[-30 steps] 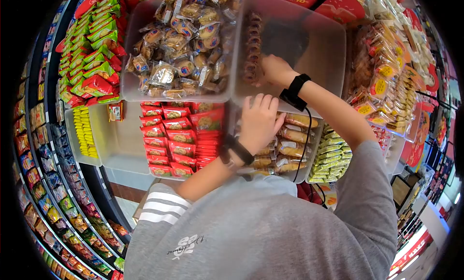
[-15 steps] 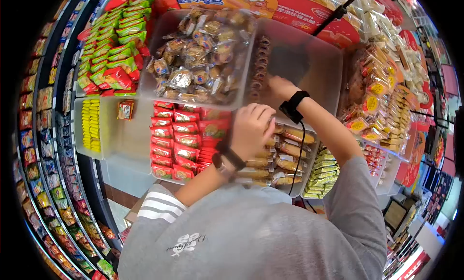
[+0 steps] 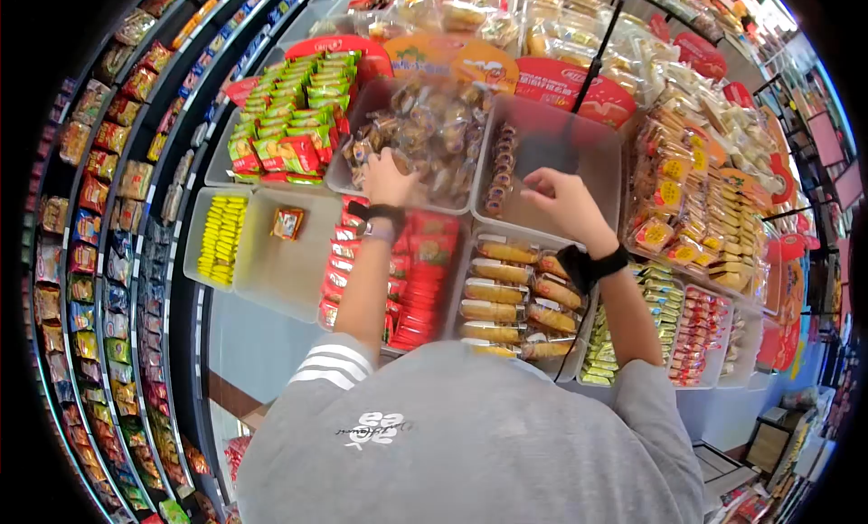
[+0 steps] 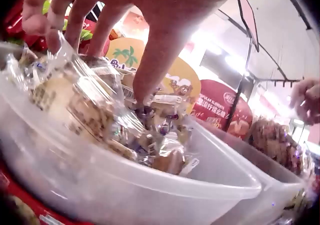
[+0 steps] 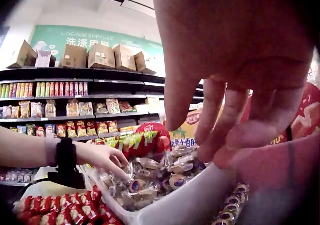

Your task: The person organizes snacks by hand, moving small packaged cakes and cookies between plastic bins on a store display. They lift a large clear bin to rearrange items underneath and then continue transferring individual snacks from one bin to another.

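My left hand point(image 3: 389, 179) reaches into a translucent bin point(image 4: 190, 195) heaped with clear-wrapped round biscuits point(image 3: 434, 131). In the left wrist view its fingers point(image 4: 75, 27) spread over the heap, and the thumb comes down among the wrappers. My right hand point(image 3: 562, 203) hangs over the neighbouring bin point(image 3: 592, 153), fingers loosely bent and nothing between them. Along that bin's left wall stands a single row of wrapped biscuits point(image 3: 500, 171), just left of the right fingertips. The right wrist view shows the right hand point(image 5: 240, 79) above, with the heap of biscuits beyond it.
Nearer me are bins of red packets point(image 3: 425, 280) and long wrapped cakes point(image 3: 497, 293). Green packets point(image 3: 294, 117) stand at the left, above a bin with yellow packets point(image 3: 221, 239). Clear-wrapped bags point(image 3: 669, 180) rise at the right. A black pole point(image 3: 599, 54) slants behind the bins.
My left hand has moved left from the front edge of the right-hand bin into the biscuit heap. The right hand has lifted away from the row. The head view has shifted.
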### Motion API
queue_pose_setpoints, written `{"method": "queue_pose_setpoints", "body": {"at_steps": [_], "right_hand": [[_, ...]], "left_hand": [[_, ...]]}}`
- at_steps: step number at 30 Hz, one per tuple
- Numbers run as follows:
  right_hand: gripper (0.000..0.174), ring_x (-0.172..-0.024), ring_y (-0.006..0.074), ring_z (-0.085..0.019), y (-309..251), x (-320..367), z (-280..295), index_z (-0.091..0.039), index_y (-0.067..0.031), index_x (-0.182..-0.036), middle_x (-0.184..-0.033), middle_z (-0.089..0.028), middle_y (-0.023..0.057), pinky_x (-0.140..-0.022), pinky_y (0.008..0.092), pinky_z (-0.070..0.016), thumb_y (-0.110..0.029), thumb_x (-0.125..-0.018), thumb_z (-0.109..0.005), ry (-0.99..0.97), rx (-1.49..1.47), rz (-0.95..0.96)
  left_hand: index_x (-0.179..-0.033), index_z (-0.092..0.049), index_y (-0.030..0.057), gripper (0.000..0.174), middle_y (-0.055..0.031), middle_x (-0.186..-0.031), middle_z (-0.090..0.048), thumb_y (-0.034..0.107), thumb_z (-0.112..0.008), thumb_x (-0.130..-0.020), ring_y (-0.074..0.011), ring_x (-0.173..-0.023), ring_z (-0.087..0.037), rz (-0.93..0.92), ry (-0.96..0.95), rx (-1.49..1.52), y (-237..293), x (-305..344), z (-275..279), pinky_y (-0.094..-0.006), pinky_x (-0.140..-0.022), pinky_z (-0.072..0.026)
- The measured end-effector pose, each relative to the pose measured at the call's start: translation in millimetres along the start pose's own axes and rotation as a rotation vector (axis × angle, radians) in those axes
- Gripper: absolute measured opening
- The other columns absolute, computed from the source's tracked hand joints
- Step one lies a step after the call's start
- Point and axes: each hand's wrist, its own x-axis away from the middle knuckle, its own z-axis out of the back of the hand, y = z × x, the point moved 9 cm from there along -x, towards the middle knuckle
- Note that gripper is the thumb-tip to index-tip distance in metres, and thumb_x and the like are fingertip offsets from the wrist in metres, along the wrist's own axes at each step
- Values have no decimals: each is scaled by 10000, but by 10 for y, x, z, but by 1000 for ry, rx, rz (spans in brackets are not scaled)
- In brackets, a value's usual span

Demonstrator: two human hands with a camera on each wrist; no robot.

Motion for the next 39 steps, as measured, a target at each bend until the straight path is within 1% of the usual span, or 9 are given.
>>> {"method": "queue_pose_setpoints", "body": {"at_steps": [5,9,11,14,23,25,28,35,39], "right_hand": [[278,-708,174,-634,-114,532,103,-638,-2,-1017,-818,-676,129,-662,298,-497,-197,-821,-666,64,-184,-18],[239,-736,142,-612,-211,903,176,-636,2,-1009,-830,-673,102,-683,279,-488,-157,-831,-654,196,-357,-6],[221,-783,128,-613,-363,1021,182,-628,-20,-1037,-918,-653,89,-695,259,-482,-113,-837,-640,208,-386,-11],[280,-919,138,-601,-739,1300,510,-595,-55,-1095,-1152,-518,80,-727,257,-502,21,-825,-610,689,-530,292],[228,-894,169,-583,-950,1787,754,-581,-4,-1042,-1107,-534,118,-734,241,-506,71,-828,-594,1195,-437,616],[165,-858,140,-581,-890,1766,725,-586,-15,-1038,-1047,-561,100,-717,241,-498,-24,-873,-590,1057,-533,542],[259,-818,94,-564,-802,1503,62,-567,-29,-1049,-991,-580,46,-705,245,-478,-254,-921,-563,194,-1060,132],[306,-917,121,-582,-551,1494,-466,-557,-7,-1045,-940,-612,40,-809,271,-473,-118,-809,-717,88,-1126,-144],[222,-920,81,-580,-312,1398,-666,-558,-26,-1069,-999,-620,18,-800,218,-475,-90,-870,-633,75,-1038,-166]], "left_hand": [[-821,-606,14,350,-130,-768,-605,210,-761,-576,-312,-786,-598,-231,83,105,-11,-178,-63,-413,-735,-478],[-920,-581,33,307,-57,-861,-636,62,-740,-660,-89,-813,-603,-245,37,671,367,144,680,-246,-770,-483],[-998,-542,44,378,-50,-950,-610,16,-727,-670,-102,-878,-589,-368,-223,1218,937,672,1163,-255,-799,-478],[-1038,-479,45,446,-85,-1081,-536,-38,-711,-666,-146,-998,-537,-605,-342,1407,1289,1303,1433,-297,-854,-453],[-1024,-471,54,487,-109,-1051,-515,19,-751,-628,-160,-1002,-499,-634,-462,1645,1588,2287,1312,-297,-887,-418],[-1036,-457,56,483,-116,-1064,-503,-16,-719,-636,-163,-1017,-493,-670,-396,1606,1599,2345,1281,-298,-894,-418],[-1044,-414,66,516,-124,-1106,-465,-73,-683,-627,-179,-1043,-491,-614,-286,1643,1535,2344,1266,-306,-916,-419],[-900,-364,89,485,-94,-1046,-429,-59,-719,-605,-173,-972,-461,-503,110,1419,1329,2261,1007,-300,-889,-399],[-854,-363,86,506,-96,-1045,-434,16,-795,-598,-174,-932,-449,-456,172,1241,1265,2049,776,-303,-870,-395]]}}
